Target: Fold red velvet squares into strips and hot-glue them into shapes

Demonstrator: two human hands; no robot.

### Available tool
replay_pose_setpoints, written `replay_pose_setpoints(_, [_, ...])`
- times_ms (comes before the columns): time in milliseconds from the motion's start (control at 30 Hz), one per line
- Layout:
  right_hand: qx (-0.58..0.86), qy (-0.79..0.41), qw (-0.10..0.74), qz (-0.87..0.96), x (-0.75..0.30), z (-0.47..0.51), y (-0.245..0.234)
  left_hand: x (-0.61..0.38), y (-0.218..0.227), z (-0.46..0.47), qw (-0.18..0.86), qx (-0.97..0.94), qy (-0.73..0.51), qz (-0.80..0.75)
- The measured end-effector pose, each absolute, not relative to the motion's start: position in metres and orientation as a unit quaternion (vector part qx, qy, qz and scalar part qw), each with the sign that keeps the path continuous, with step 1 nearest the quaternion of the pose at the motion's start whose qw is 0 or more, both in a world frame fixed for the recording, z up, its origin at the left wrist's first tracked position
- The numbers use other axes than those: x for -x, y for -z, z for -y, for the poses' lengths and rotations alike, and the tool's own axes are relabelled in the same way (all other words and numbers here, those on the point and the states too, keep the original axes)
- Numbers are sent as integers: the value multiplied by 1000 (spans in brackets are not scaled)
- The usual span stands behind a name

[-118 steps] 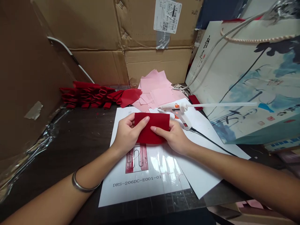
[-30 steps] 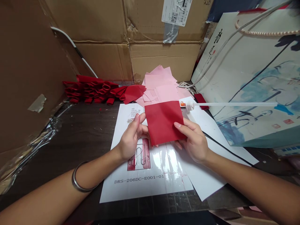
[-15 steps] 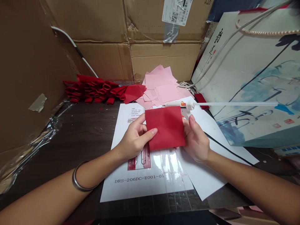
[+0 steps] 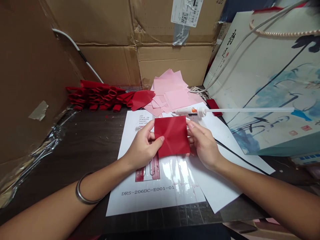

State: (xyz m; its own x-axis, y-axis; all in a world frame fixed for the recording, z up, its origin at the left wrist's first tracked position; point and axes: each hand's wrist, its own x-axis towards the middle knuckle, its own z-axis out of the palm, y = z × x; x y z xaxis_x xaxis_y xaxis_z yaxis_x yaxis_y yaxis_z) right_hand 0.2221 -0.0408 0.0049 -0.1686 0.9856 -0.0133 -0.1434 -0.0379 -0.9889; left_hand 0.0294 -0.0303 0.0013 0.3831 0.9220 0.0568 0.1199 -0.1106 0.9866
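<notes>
Cardboard boxes (image 4: 172, 63) stood far, gift bag (image 4: 265, 80) right, on dark table (image 4: 82, 143). Printed sheet (image 4: 155, 203) lay near, pink paper squares (image 4: 171, 90) far, hot glue gun (image 4: 190, 112) between. Red cloth square (image 4: 172, 136) was held above sheet, pinched at its sides by L hand (image 4: 142, 146) & R hand (image 4: 203, 145), fingers curled behind it.

The red fabric square (image 4: 172, 136) is a single flat piece with a matte nap and soft, slightly uneven edges. It is held square-on to the view, tilted a little clockwise, with a faint diagonal crease of light across its face. The left hand (image 4: 142, 146) holds it at 9 o'clock, the thumb (image 4: 158, 141) lying across the front near the edge and the fingers passing behind it. The right hand (image 4: 203, 145) holds it at 3 o'clock — fingers (image 4: 192, 127) curled against the edge, with the thumb hidden from view.
</notes>
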Motion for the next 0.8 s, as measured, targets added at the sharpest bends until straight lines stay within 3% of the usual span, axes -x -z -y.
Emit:
replay_pose_setpoints(233, [456, -515, 478, 547, -223, 42, 0, -32, -7, 33, 518, -640, -378, -422])
replay_pose_setpoints(333, [491, -420, 478, 595, -225, 43, -1, -32, -7, 32, 445, -654, -362, -493])
replay_pose_setpoints(500, [486, -226, 354, 767, -227, 45, 2, -33, -2, 29, 309, -714, -299, -552])
replay_pose_setpoints(600, [461, -162, 270, 830, -228, 46, 4, -33, -1, 29, 310, -734, -278, -537])
replay_pose_setpoints(800, [449, -124, 195, 863, -228, 44, 2, -32, -1, 27, 312, -737, -287, -526])
